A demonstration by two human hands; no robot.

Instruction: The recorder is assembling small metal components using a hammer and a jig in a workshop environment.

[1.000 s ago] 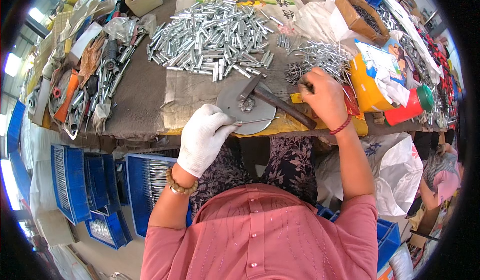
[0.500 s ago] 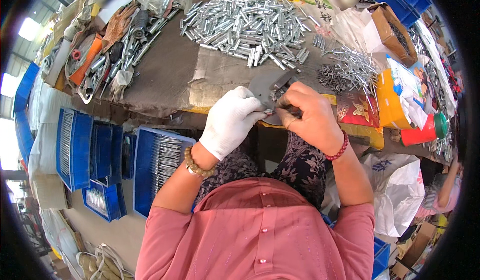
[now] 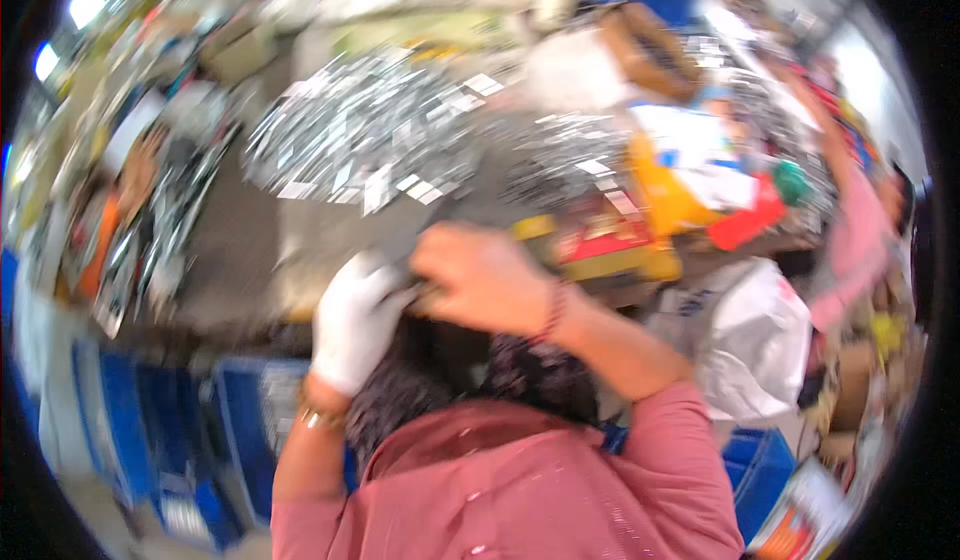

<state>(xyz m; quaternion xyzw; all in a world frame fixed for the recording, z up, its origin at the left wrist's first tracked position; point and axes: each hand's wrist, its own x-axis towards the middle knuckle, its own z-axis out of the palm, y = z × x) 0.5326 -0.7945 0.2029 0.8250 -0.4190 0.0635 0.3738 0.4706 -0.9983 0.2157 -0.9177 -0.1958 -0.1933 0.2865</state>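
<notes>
My left hand (image 3: 357,318), in a white knit glove, is at the near edge of the worktable (image 3: 230,260) with its fingers closed together. My bare right hand (image 3: 485,275) has its fingers curled in a pinch, close against the left fingertips. Motion blur hides what lies between the fingers. Beyond both hands spreads a large heap of short shiny metal tubes (image 3: 370,135). To its right lies a smaller pile of thin metal pins (image 3: 565,150). A red packet (image 3: 605,245) rests right of my right hand.
Tools and rods (image 3: 185,200) crowd the table's left side. On the right stand a yellow-and-white bag (image 3: 680,170), a red jar with a green lid (image 3: 750,215) and a cardboard box (image 3: 650,50). Blue bins (image 3: 240,430) sit below left; a white sack (image 3: 750,340) hangs below right. Another person's pink sleeve (image 3: 855,250) shows far right.
The whole view has swung to the right and blurred, so the table and hands appear further left. My hands stay together at the table edge. More of the other person shows.
</notes>
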